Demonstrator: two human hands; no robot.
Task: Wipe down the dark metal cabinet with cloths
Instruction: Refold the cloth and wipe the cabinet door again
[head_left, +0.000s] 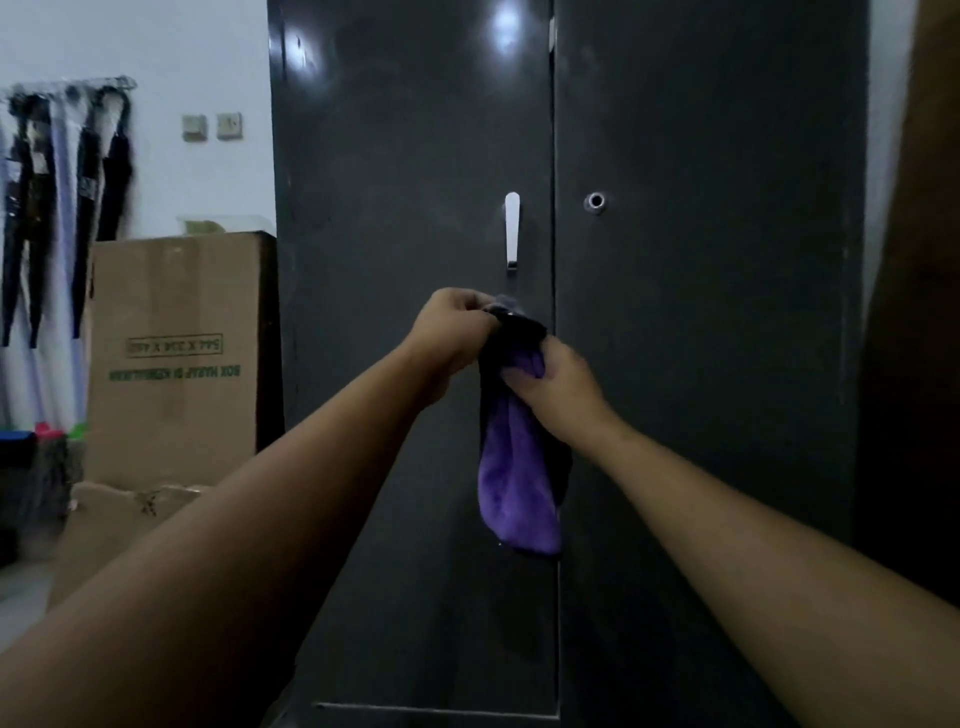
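A tall dark metal cabinet (701, 364) with two shut doors fills the middle of the head view. A silver handle (512, 231) hangs on its left door and a round lock (596, 201) sits on the right door. A purple cloth (517, 467) with a dark outer side hangs in front of the door seam, below the handle. My left hand (454, 332) pinches the cloth's top edge. My right hand (556, 382) grips the cloth just below, fingers curled into its folds.
A large cardboard box (176, 358) stands left of the cabinet, with a lower box (119, 514) in front of it. Dark clothes (62, 208) hang on a wall rack at far left. A brown wooden surface (914, 312) borders the right edge.
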